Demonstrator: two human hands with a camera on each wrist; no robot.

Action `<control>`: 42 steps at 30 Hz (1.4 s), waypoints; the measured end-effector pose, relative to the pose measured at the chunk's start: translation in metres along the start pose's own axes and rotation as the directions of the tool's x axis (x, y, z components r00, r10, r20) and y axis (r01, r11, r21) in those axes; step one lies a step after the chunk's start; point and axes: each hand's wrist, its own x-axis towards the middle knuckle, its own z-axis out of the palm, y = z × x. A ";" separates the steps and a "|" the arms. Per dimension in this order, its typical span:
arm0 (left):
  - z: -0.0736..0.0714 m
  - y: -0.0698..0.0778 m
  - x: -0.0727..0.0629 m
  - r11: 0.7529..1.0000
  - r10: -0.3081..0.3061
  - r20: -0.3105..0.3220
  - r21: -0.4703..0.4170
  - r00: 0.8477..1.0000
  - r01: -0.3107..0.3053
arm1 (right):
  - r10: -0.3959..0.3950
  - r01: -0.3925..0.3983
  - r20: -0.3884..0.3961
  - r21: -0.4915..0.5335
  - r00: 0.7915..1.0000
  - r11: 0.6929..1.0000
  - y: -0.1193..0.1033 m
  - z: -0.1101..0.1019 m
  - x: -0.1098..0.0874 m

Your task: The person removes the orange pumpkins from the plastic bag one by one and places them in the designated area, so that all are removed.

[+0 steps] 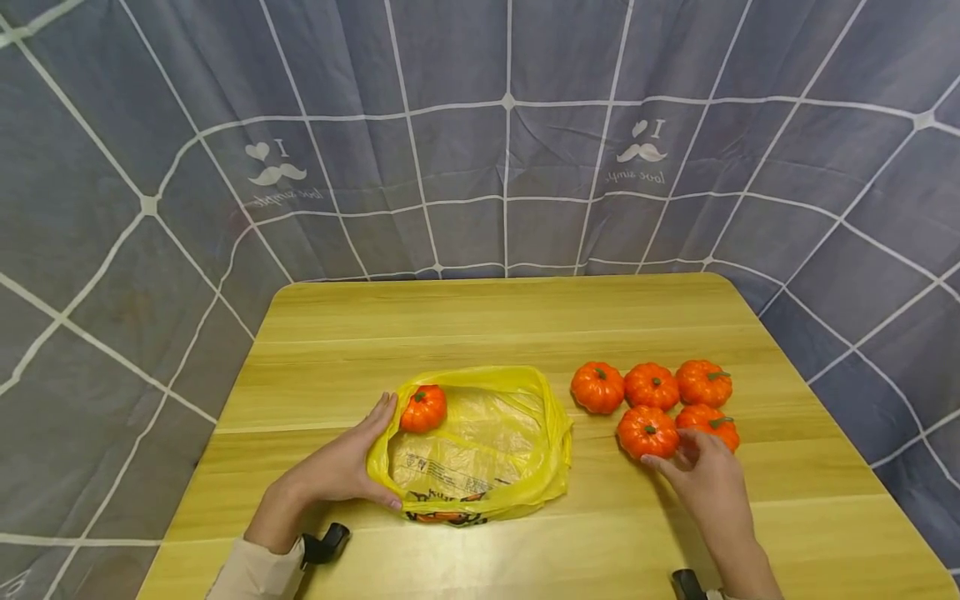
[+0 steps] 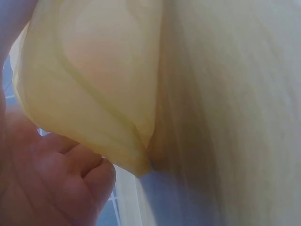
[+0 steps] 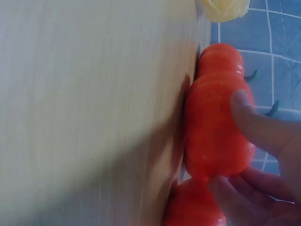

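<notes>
A yellow plastic bag (image 1: 558, 450) lies spread open on the table, with one small orange pumpkin (image 1: 424, 408) inside at its left. My left hand (image 1: 341, 467) holds the bag's left rim, thumb toward the front; in the left wrist view the bag's thin side (image 2: 94, 94) hangs beside curled fingers. At the right, my right hand (image 1: 708, 475) grips the front-left pumpkin (image 1: 647, 431) of a group. The right wrist view shows the thumb on this pumpkin's (image 3: 211, 127) side and fingertips at its near end. The pumpkin appears to be at table level.
Behind the gripped pumpkin stand three pumpkins in a row, among them a left one (image 1: 597, 387) and a right one (image 1: 703, 383). Another pumpkin (image 1: 708, 417) sits just right of it, partly behind my hand. A grey checked curtain (image 1: 465, 167) surrounds the wooden table (image 1: 480, 325).
</notes>
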 end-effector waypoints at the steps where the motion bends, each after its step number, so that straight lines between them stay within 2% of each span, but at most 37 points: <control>1: 0.000 0.000 0.000 1.000 0.000 -0.001 0.000 1.000 0.000 | -0.008 0.008 0.006 -0.016 1.000 1.000 0.001 0.000 0.000; 5: 0.000 0.000 -0.001 1.000 0.000 -0.001 -0.005 1.000 0.000 | -0.018 0.020 0.028 -0.077 0.999 0.997 0.002 -0.002 0.000; 9: 0.000 0.001 0.000 1.000 0.003 0.002 -0.004 1.000 -0.003 | -0.009 0.009 0.003 -0.110 1.000 0.994 -0.005 -0.006 -0.003; 12: -0.001 0.001 0.000 1.000 0.004 0.001 0.007 1.000 -0.004 | -0.066 0.061 -0.048 -0.090 0.997 0.994 -0.023 -0.007 -0.003; 15: -0.003 0.002 0.000 1.000 0.002 -0.003 0.011 1.000 -0.002 | -0.148 0.147 -0.041 -0.022 0.988 0.989 -0.055 -0.005 -0.001; 17: -0.005 0.002 -0.001 1.000 -0.001 -0.007 0.006 1.000 0.001 | -0.185 0.185 0.006 0.049 0.983 0.982 -0.078 0.003 0.002; 21: -0.005 0.004 -0.002 1.000 0.001 -0.006 0.001 1.000 -0.001 | -0.206 0.174 0.167 0.188 0.964 0.967 -0.120 0.029 0.007; 26: -0.005 0.007 -0.002 1.000 0.004 0.000 0.001 1.000 -0.004 | -0.234 0.119 0.328 0.333 0.915 0.935 -0.161 0.071 0.010; 29: -0.005 0.007 -0.003 1.000 -0.002 0.001 -0.005 1.000 0.002 | -0.256 0.088 0.387 0.401 0.886 0.912 -0.179 0.097 0.014; 33: -0.005 0.006 -0.002 1.000 0.012 -0.006 -0.010 1.000 -0.012 | -0.294 0.110 0.399 0.422 0.868 0.900 -0.197 0.125 0.018; 37: -0.005 0.005 -0.002 1.000 0.018 -0.009 -0.017 1.000 -0.018 | -0.322 0.146 0.370 0.430 0.871 0.891 -0.210 0.141 0.020; 42: -0.006 0.004 -0.002 0.999 0.018 0.000 -0.031 1.000 -0.018 | -0.318 0.145 0.361 0.433 0.876 0.890 -0.216 0.153 0.020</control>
